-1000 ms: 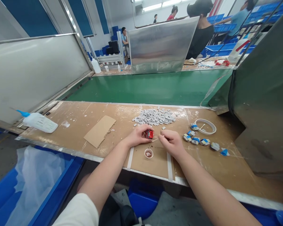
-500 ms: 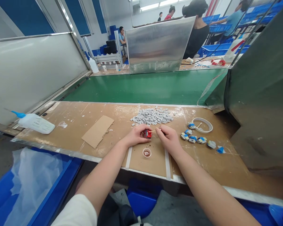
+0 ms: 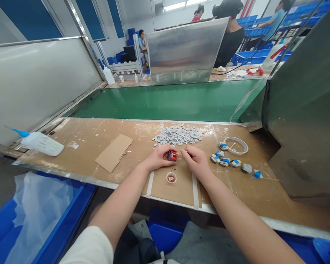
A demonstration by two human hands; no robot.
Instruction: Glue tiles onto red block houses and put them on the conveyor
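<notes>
Up comes the thin pale stick! A second ago it slanted below the small red piece; now it's level with the piece's front. The left hand curls round that boxy, shiny piece, gripping it over the scuffed brown tabletop, while the right hand pinches the stick between bunched fingers. Nearer the person, a round cup holds something reddish-brown; beyond, flat grey chips lie heaped. Fingers hide much of the piece, and whether the tip touches it, I can't tell.
</notes>
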